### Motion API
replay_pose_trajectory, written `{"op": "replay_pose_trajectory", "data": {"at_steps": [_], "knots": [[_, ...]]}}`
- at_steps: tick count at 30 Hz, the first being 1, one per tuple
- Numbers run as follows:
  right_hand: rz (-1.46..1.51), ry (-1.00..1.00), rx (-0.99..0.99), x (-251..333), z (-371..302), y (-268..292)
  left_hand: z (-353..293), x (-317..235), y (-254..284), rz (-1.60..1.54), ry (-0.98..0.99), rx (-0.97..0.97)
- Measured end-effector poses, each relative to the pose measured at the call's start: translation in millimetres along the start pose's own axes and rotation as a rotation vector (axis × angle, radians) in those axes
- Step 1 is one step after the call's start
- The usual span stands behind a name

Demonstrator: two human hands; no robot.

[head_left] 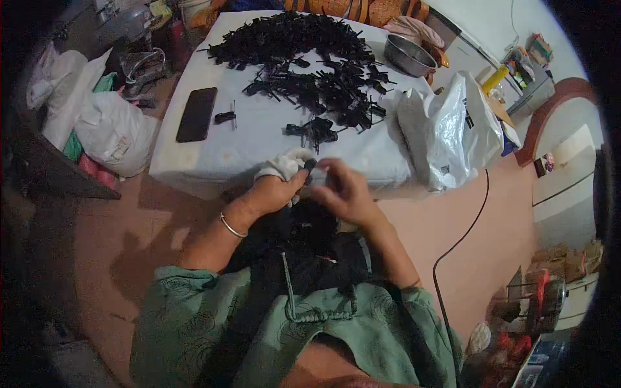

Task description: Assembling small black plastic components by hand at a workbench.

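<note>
My left hand [279, 183], with white cloth or a glove over its fingers, is closed on a small black plastic part [310, 166] just off the table's near edge. Close by on its right is my right hand [349, 194]. Its fingers are bent and smeared by motion, so I cannot tell whether they grip anything. Just beyond both hands lies a small cluster of black plastic parts [313, 131] with thin prongs. A large heap of similar black parts [291, 39] spreads over the far side of the white-covered table [259, 139].
A dark phone [197, 115] lies at the table's left, beside a single black part [225, 117]. On the right edge stands a white plastic bag [440, 132], with a metal bowl [410, 55] behind it. White sacks [116, 132] fill the left. A black cable [462, 234] crosses the floor.
</note>
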State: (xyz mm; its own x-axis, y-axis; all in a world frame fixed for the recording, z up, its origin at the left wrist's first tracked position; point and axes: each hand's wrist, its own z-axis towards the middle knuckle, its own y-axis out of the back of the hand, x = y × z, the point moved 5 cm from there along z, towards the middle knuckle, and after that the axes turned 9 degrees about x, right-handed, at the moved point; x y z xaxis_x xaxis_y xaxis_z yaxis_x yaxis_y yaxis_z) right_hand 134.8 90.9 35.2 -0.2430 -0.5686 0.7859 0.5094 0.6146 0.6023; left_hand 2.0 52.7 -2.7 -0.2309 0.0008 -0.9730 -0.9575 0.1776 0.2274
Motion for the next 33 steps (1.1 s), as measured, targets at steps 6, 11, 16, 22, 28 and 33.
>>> {"op": "replay_pose_trajectory", "data": {"at_steps": [6, 11, 16, 22, 28, 33], "knots": [[-0.192, 0.183, -0.351, 12.8, -1.5, -7.2, -8.4, -11.1, -8.4, -0.210, -0.271, -0.091], [0.153, -0.059, -0.240, -16.4, 0.3, -10.4, -19.0, -26.3, -9.5, 0.051, -0.237, -0.213], [0.032, 0.011, -0.183, -16.6, -4.4, -21.6, -17.9, -21.4, -10.3, 0.244, -0.432, -0.313], [0.268, 0.042, -0.202, -6.1, -13.1, -15.5, -19.1, -31.9, -10.4, -0.319, -0.222, -0.058], [0.143, -0.030, -0.241, -8.2, -11.4, -8.6, -15.9, -35.8, -9.4, -0.016, -0.374, -0.098], [0.315, -0.030, -0.215, -16.9, -10.8, -9.1, -19.9, -40.9, -13.7, -0.004, -0.304, -0.084]]}}
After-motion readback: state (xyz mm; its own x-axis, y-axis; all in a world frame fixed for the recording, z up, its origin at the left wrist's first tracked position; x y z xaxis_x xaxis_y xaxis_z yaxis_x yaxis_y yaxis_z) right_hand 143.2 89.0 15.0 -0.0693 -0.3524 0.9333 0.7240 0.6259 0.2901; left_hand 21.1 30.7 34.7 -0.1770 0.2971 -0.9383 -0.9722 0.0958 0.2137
